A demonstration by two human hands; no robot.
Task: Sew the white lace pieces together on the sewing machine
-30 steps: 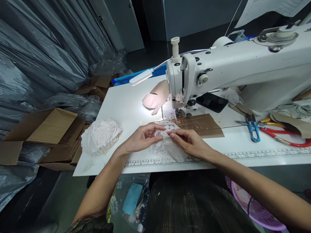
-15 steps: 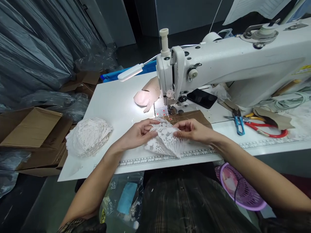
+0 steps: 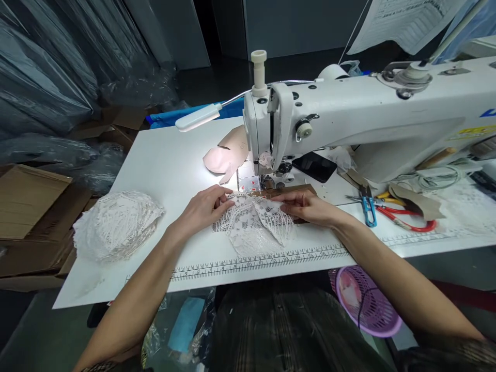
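Your L hand [image 3: 201,209] and R hand [image 3: 312,207] pinch the lace [image 3: 250,230] open on the desk [image 3: 166,160], mid-frame, just below the machine [image 3: 349,111], w/ a pile [image 3: 116,225] at frame L; can't tell what's done vs. remaining.

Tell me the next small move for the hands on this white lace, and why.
I'd have the right hand ease its side of the white lace outward while the left hand anchors the other side. The right part appears to lie slanted over the layer beneath, and both hands pinch the lace just in front of the sewing machine, so opening that overlap seems sensible.
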